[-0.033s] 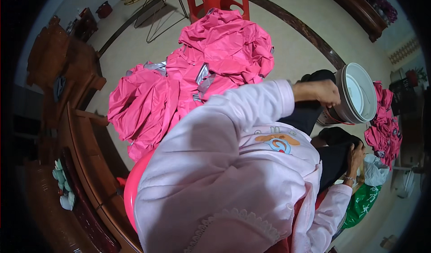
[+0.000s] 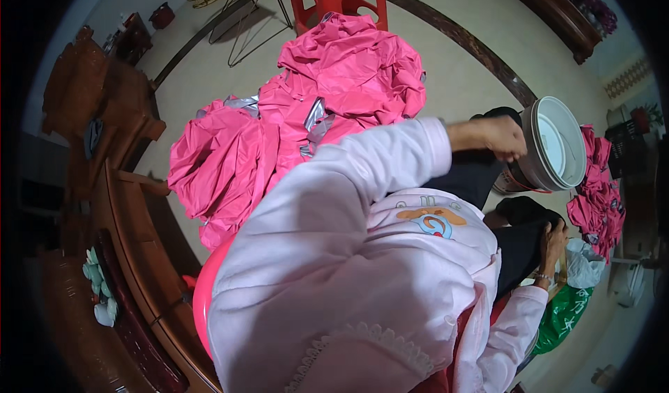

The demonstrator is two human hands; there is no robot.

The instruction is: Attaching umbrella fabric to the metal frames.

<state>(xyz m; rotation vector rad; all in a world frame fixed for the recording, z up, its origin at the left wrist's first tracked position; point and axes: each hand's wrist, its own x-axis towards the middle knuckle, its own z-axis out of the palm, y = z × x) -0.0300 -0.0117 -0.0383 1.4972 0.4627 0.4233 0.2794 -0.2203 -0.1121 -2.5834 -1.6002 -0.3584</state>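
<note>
My left hand point(image 2: 503, 138) is curled into a fist above my bent left knee in black trousers point(image 2: 463, 177). Whatever those fingers may enclose is hidden. Just beyond it stands a white bucket point(image 2: 554, 139), apart from the hand as far as I can tell. My right hand point(image 2: 554, 243) lies on my other knee, fingers extended over the dark cloth, with a bracelet at its wrist. Beside that hand sit a clear plastic bag point(image 2: 584, 264) and a green plastic bag point(image 2: 566, 316). Glossy pink fabric with silver undersides point(image 2: 348, 79) is heaped on the floor ahead.
A red plastic stool point(image 2: 338, 3) stands behind the pink heap. More pink fabric point(image 2: 596, 212) lies past the bucket. Wooden furniture point(image 2: 129, 219) lines the left side, and a thin wire-legged stand point(image 2: 240, 24) is at the back.
My left hand and sleeve have shifted slightly upward and the fist has turned a little at the wrist. My right hand stays on the knee.
</note>
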